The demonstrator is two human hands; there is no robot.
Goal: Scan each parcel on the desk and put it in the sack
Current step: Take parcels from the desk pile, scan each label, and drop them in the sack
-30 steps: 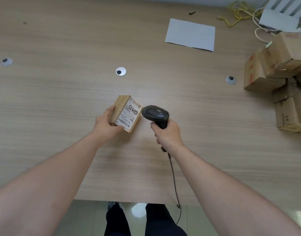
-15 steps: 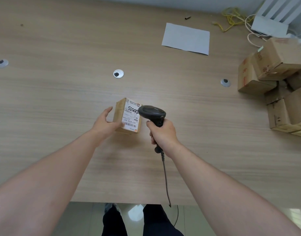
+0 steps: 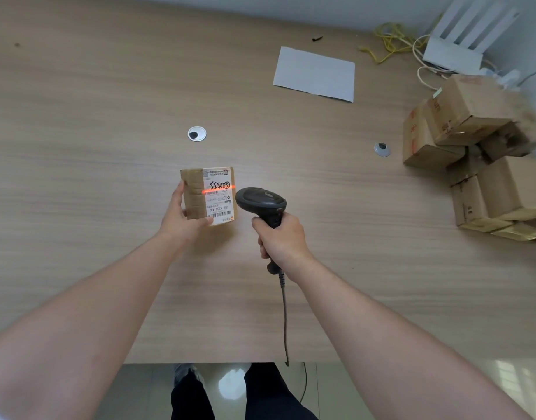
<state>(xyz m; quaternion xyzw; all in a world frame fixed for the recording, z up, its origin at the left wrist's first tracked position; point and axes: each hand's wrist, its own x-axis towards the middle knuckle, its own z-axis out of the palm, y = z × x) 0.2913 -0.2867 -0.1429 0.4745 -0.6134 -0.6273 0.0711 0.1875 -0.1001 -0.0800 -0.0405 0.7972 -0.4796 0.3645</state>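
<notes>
Parcel (image 3: pixel 208 196) turned, beam lit | left hand (image 3: pixel 182 218) grips it | right hand (image 3: pixel 283 237) clasps scanner (image 3: pixel 260 202)

Bare desk (image 3: pixel 109 207) leftward; stacked boxes (image 3: pixel 478 153) right.

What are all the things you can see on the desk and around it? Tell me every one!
parcel: one, brown with white label, held over desk centre, red scan line across label
scanner: one, black, corded, beside the parcel
stacked boxes: several, brown, desk's right edge
paper sheet: one, white, far side
cable holes: two in full view, silver rims, mid desk
yellow cable: one tangle, far right corner
white rack: one, far right corner
desk: one, light wood
left hand: holds the parcel
right hand: grips the scanner
</notes>
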